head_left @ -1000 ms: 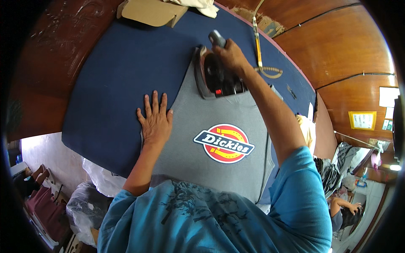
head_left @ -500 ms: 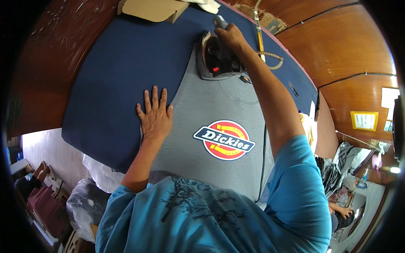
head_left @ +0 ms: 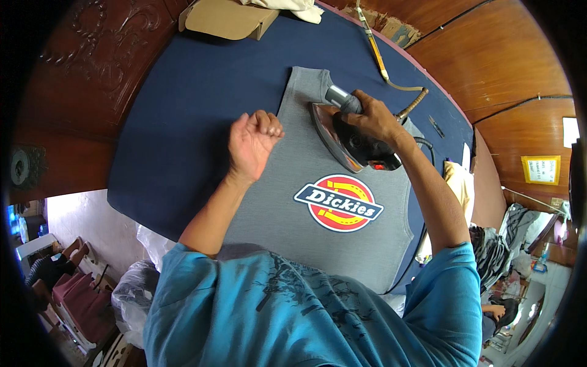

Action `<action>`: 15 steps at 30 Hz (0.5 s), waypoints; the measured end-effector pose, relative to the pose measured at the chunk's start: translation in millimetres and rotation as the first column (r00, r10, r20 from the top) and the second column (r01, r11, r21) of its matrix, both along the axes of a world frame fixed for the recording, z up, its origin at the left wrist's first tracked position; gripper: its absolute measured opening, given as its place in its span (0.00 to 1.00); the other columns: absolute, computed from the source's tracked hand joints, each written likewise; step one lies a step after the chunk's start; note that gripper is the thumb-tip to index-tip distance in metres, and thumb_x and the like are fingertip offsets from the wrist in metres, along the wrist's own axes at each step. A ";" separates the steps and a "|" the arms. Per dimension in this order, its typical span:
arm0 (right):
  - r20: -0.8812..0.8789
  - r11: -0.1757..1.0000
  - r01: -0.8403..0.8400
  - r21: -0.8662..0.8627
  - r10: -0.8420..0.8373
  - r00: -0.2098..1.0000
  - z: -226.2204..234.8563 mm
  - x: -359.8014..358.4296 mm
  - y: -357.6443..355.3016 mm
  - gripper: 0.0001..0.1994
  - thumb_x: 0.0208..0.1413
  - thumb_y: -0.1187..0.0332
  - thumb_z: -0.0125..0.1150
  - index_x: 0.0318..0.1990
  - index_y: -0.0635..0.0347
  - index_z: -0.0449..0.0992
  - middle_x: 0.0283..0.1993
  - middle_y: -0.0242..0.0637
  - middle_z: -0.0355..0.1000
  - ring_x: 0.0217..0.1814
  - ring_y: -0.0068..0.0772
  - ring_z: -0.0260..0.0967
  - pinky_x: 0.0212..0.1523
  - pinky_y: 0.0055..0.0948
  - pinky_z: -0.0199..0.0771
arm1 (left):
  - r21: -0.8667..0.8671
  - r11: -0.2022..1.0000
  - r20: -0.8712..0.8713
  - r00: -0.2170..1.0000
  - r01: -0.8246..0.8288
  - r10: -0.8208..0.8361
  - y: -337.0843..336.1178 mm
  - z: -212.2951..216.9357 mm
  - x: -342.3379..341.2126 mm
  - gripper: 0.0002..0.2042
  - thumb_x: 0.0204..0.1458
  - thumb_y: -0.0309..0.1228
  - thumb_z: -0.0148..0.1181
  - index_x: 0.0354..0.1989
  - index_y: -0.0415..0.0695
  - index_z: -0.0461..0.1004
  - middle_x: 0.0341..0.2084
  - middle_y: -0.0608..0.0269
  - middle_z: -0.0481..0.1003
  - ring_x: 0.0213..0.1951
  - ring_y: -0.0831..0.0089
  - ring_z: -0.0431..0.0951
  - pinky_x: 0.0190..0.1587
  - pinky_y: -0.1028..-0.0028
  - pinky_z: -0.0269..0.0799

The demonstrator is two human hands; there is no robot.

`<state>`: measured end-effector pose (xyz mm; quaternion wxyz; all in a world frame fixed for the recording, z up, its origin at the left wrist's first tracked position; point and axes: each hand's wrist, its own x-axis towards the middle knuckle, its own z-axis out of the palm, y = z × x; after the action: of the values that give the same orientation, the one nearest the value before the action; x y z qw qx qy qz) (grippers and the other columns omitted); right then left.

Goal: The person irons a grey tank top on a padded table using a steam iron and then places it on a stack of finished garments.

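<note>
A dark carved wooden panel stood at the far left, above a pale floor and a plastic-wrapped bundle. Next came a broad table covered in navy cloth, with a cardboard box at its far side and a grey sleeveless garment laid flat across the middle; at the right rose a glossy wood-panelled wall. A wide stretch of navy ran from the table's curved left edge to the garment. At that side hung the left hand, its fingers half-curled and apart from the thumb. Farther right, the right hand was clamped around the grey handle of a dark iron, over the garment's upper part, just beyond its round printed emblem; whether the plate pressed the cloth could not be told. Past the iron, a narrower navy strip, crossed by a hose and bearing small dark snips, reached the pink-trimmed edge along the wall.
</note>
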<state>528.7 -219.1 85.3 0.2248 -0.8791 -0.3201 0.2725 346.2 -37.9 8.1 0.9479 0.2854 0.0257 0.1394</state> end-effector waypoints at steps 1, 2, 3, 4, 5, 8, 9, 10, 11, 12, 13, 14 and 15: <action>0.028 0.998 0.052 0.035 -0.053 0.998 1.0 -3.3 2.0 0.20 0.45 0.61 0.60 0.44 0.63 0.69 0.36 0.51 0.73 0.38 0.47 0.73 0.42 0.36 0.69 | -0.166 0.986 -0.002 1.000 0.005 -0.006 0.4 0.6 4.5 0.16 0.52 0.47 0.41 0.19 0.50 0.55 0.20 0.68 0.56 0.29 0.74 0.59 0.43 0.69 0.57; 0.094 0.998 0.041 0.046 -0.045 0.995 -2.2 -4.9 5.5 0.20 0.46 0.60 0.60 0.44 0.63 0.69 0.36 0.52 0.73 0.38 0.49 0.73 0.42 0.37 0.69 | -0.201 0.980 0.001 1.000 0.016 -0.016 3.2 0.1 5.4 0.16 0.51 0.47 0.41 0.19 0.50 0.55 0.20 0.68 0.56 0.29 0.74 0.59 0.44 0.69 0.57; 0.163 0.998 0.034 0.051 -0.042 0.986 -4.8 -4.8 7.8 0.20 0.46 0.60 0.59 0.44 0.64 0.69 0.35 0.52 0.73 0.39 0.50 0.72 0.42 0.38 0.70 | -0.240 0.970 0.008 0.999 0.032 -0.031 3.7 -1.1 8.1 0.16 0.51 0.48 0.41 0.20 0.51 0.55 0.20 0.68 0.55 0.29 0.74 0.58 0.44 0.69 0.57; 0.230 0.998 0.028 0.055 -0.040 0.972 -7.0 -5.2 11.8 0.21 0.46 0.60 0.59 0.44 0.64 0.69 0.35 0.53 0.73 0.39 0.52 0.72 0.41 0.39 0.70 | -0.278 0.959 0.015 0.999 0.048 -0.046 4.6 -2.7 11.1 0.17 0.51 0.48 0.41 0.20 0.51 0.55 0.21 0.69 0.55 0.29 0.74 0.58 0.44 0.69 0.57; 0.270 0.999 0.029 0.033 -0.036 0.962 -8.5 -5.7 19.9 0.21 0.47 0.58 0.58 0.44 0.65 0.69 0.35 0.55 0.72 0.40 0.55 0.71 0.42 0.40 0.70 | -0.235 0.971 0.024 0.999 0.051 -0.047 7.2 -4.9 14.5 0.16 0.51 0.48 0.41 0.21 0.50 0.57 0.22 0.68 0.57 0.30 0.74 0.59 0.45 0.70 0.57; 0.269 0.990 0.133 0.046 -0.140 0.953 -12.1 13.0 34.1 0.21 0.48 0.59 0.57 0.44 0.68 0.69 0.36 0.56 0.72 0.38 0.49 0.73 0.41 0.36 0.70 | 0.055 0.997 -0.035 0.997 -0.063 0.065 8.5 -10.8 38.7 0.15 0.52 0.45 0.41 0.25 0.46 0.64 0.28 0.66 0.64 0.35 0.74 0.64 0.47 0.71 0.58; 0.243 0.987 0.136 0.079 -0.152 0.958 -12.6 15.6 36.9 0.20 0.48 0.60 0.57 0.44 0.67 0.68 0.35 0.55 0.72 0.38 0.48 0.73 0.40 0.36 0.70 | 0.277 0.942 -0.087 0.971 -0.191 0.223 10.4 -10.3 52.4 0.15 0.53 0.43 0.40 0.28 0.45 0.67 0.31 0.65 0.66 0.38 0.73 0.66 0.48 0.71 0.58; 0.215 0.996 0.061 0.070 -0.074 0.974 -9.4 14.8 34.4 0.20 0.48 0.61 0.58 0.44 0.67 0.68 0.35 0.55 0.72 0.38 0.48 0.72 0.40 0.36 0.70 | 0.491 0.821 -0.097 0.918 -0.293 0.385 14.7 -10.7 68.4 0.15 0.54 0.41 0.40 0.31 0.43 0.70 0.35 0.63 0.68 0.40 0.72 0.68 0.50 0.71 0.59; 0.188 0.998 -0.013 0.063 0.001 0.982 -5.7 11.8 29.7 0.20 0.48 0.62 0.58 0.45 0.67 0.68 0.35 0.54 0.72 0.38 0.47 0.72 0.41 0.36 0.69 | 0.622 0.703 0.048 0.912 -0.346 0.407 21.6 -14.3 87.3 0.16 0.54 0.40 0.39 0.34 0.43 0.71 0.38 0.62 0.69 0.43 0.70 0.69 0.51 0.70 0.60; 0.157 0.995 -0.089 0.051 0.080 0.984 -3.4 7.3 26.2 0.20 0.47 0.62 0.59 0.45 0.67 0.68 0.35 0.54 0.72 0.38 0.47 0.72 0.41 0.36 0.69 | 0.718 0.563 0.192 0.895 -0.408 0.404 32.1 -22.3 106.8 0.16 0.55 0.38 0.38 0.37 0.42 0.72 0.42 0.60 0.69 0.45 0.69 0.70 0.52 0.70 0.60; 0.128 0.989 -0.130 0.073 0.120 0.984 -3.4 4.0 16.1 0.20 0.46 0.64 0.60 0.45 0.66 0.68 0.35 0.52 0.72 0.38 0.46 0.72 0.42 0.35 0.69 | 0.781 0.409 0.328 0.867 -0.472 0.374 39.4 -28.7 125.5 0.17 0.56 0.37 0.37 0.40 0.41 0.73 0.45 0.58 0.70 0.48 0.68 0.71 0.54 0.70 0.61; 0.084 0.989 -0.139 0.043 0.135 0.987 1.6 0.1 8.4 0.20 0.45 0.64 0.60 0.45 0.66 0.68 0.35 0.52 0.72 0.38 0.45 0.72 0.42 0.34 0.68 | 0.855 0.277 0.390 0.896 -0.437 0.212 41.1 -30.8 141.1 0.18 0.57 0.37 0.37 0.42 0.41 0.74 0.50 0.55 0.68 0.48 0.63 0.72 0.55 0.68 0.62; 0.036 0.989 -0.147 0.011 0.146 0.989 8.7 -3.5 -1.0 0.20 0.45 0.64 0.60 0.45 0.66 0.68 0.35 0.52 0.72 0.39 0.45 0.72 0.43 0.34 0.68 | 0.961 0.155 0.224 0.974 -0.227 0.034 35.3 -35.9 154.9 0.18 0.58 0.38 0.36 0.47 0.44 0.71 0.54 0.57 0.64 0.52 0.64 0.68 0.57 0.66 0.58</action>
<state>525.3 -220.2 94.0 0.2045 -0.8564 -0.3895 0.2703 501.1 -2.6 -27.8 0.5230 0.8138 -0.1166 0.2251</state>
